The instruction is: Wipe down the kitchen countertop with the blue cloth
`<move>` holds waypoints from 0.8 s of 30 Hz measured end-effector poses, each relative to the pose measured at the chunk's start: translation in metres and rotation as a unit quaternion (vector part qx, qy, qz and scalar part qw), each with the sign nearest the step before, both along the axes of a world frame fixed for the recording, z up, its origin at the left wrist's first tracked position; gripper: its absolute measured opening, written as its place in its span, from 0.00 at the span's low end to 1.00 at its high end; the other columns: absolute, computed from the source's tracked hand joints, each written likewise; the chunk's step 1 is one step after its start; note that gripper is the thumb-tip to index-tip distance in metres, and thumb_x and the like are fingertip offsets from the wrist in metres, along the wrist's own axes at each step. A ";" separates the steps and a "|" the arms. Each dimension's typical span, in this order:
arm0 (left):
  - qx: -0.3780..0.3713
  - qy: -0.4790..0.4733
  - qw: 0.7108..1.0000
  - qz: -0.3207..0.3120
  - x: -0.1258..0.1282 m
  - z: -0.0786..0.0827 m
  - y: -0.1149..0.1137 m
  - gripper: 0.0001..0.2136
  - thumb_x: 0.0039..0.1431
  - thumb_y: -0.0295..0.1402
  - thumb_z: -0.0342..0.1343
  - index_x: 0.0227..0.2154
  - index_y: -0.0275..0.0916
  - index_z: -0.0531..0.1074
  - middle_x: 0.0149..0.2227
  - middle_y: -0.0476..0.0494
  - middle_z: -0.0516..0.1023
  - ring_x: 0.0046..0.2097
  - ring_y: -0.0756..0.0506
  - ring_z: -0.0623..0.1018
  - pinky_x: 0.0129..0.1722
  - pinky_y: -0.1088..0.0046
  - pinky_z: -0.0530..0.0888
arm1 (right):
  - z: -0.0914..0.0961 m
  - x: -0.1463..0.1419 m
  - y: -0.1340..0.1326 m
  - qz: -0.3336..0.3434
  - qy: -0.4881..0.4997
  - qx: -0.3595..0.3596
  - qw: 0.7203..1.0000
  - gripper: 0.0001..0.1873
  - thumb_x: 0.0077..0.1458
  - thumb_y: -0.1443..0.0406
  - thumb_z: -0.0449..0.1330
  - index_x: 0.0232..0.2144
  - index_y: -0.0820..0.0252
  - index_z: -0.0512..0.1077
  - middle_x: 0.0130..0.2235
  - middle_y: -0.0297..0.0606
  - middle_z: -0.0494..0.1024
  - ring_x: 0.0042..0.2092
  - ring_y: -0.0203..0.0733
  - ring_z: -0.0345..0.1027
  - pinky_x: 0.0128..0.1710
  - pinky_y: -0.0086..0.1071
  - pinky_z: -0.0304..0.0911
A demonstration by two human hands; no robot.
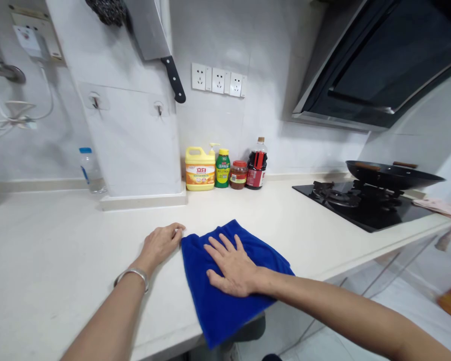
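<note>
A blue cloth (225,316) lies spread on the white countertop, its near corner hanging over the front edge. My right hand (233,268) presses flat on top of it, fingers spread and palm down. Just left of the cloth, my left hand (161,245) rests on the counter with its fingers loosely curled together. Its fingertips come close to the cloth's left corner, and no object shows in them. A silver bangle (135,275) circles the left wrist.
Against the wall stand a yellow detergent jug (200,170), a green bottle (222,169), a red-lidded jar (238,175) and a dark sauce bottle (257,168). A wok (394,175) sits on the black gas stove (342,203). A cleaver (150,35) hangs above; a water bottle (92,173) stands left.
</note>
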State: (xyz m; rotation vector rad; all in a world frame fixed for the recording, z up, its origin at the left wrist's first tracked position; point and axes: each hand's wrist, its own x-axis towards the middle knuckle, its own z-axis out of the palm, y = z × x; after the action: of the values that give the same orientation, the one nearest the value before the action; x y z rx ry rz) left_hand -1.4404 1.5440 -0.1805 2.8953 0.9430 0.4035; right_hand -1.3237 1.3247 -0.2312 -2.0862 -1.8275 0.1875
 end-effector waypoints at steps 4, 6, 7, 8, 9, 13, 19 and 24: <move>-0.007 0.018 1.000 0.000 0.005 -0.002 0.003 0.21 0.66 0.40 0.40 0.53 0.48 0.75 0.47 0.44 0.82 0.51 0.37 0.78 0.50 0.62 0.71 | -0.008 -0.013 -0.007 -0.027 0.004 0.005 1.000 0.43 0.64 0.45 0.44 0.73 0.60 0.44 0.74 0.46 0.38 0.73 0.67 0.23 0.66 0.73 0.20; -0.011 0.025 1.000 0.008 0.008 -0.002 0.004 0.22 0.66 0.41 0.40 0.54 0.48 0.74 0.47 0.44 0.82 0.51 0.35 0.78 0.51 0.59 0.71 | -0.007 -0.015 0.001 -0.028 0.001 0.003 1.000 0.44 0.64 0.45 0.45 0.73 0.60 0.43 0.74 0.46 0.37 0.73 0.68 0.23 0.65 0.75 0.19; -0.013 0.027 0.999 0.014 0.009 -0.002 0.005 0.22 0.66 0.42 0.39 0.54 0.49 0.74 0.47 0.44 0.82 0.51 0.34 0.78 0.51 0.58 0.71 | -0.005 -0.014 0.007 -0.026 0.000 0.001 1.000 0.44 0.63 0.45 0.45 0.73 0.60 0.43 0.74 0.46 0.37 0.73 0.69 0.23 0.65 0.75 0.19; -0.016 0.029 0.999 0.021 0.010 -0.002 0.005 0.22 0.66 0.43 0.39 0.54 0.49 0.74 0.47 0.43 0.82 0.52 0.34 0.78 0.52 0.57 0.71 | -0.003 -0.012 0.014 -0.022 -0.001 -0.002 1.000 0.44 0.63 0.45 0.45 0.73 0.60 0.43 0.74 0.46 0.37 0.73 0.69 0.23 0.64 0.76 0.19; -0.019 0.027 0.999 0.027 0.011 -0.002 0.006 0.23 0.66 0.44 0.38 0.54 0.49 0.74 0.48 0.43 0.82 0.52 0.33 0.78 0.52 0.56 0.71 | 0.000 -0.008 0.023 -0.017 -0.002 -0.007 1.000 0.44 0.63 0.45 0.45 0.73 0.60 0.43 0.74 0.46 0.37 0.73 0.69 0.23 0.64 0.77 0.19; -0.027 -0.004 0.998 0.055 0.013 -0.002 0.007 0.24 0.67 0.44 0.36 0.53 0.48 0.74 0.49 0.40 0.81 0.53 0.33 0.77 0.52 0.57 0.71 | 0.009 0.012 0.058 -0.003 -0.009 -0.019 1.000 0.43 0.63 0.44 0.44 0.73 0.59 0.45 0.74 0.43 0.38 0.73 0.67 0.25 0.64 0.77 0.21; -0.030 -0.041 0.996 0.079 0.014 -0.002 0.006 0.23 0.67 0.43 0.38 0.57 0.48 0.72 0.43 0.42 0.82 0.47 0.37 0.79 0.45 0.63 0.71 | 0.013 0.051 0.112 -0.022 -0.026 -0.019 0.999 0.41 0.64 0.43 0.42 0.72 0.51 0.46 0.74 0.35 0.40 0.74 0.61 0.28 0.65 0.76 0.25; -0.029 -0.046 0.994 0.092 0.014 -0.004 0.007 0.22 0.65 0.41 0.40 0.55 0.50 0.73 0.40 0.46 0.81 0.44 0.39 0.78 0.41 0.65 0.68 | 0.015 0.088 0.150 -0.083 -0.021 -0.032 0.996 0.39 0.65 0.44 0.41 0.72 0.49 0.47 0.74 0.32 0.41 0.74 0.58 0.30 0.66 0.74 0.28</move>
State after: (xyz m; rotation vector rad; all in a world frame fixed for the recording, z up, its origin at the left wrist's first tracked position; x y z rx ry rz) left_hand -1.4265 1.5508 -0.1843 2.7211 1.1895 0.5082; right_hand -1.2359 1.4750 -0.2160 -2.2902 -1.6806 0.1632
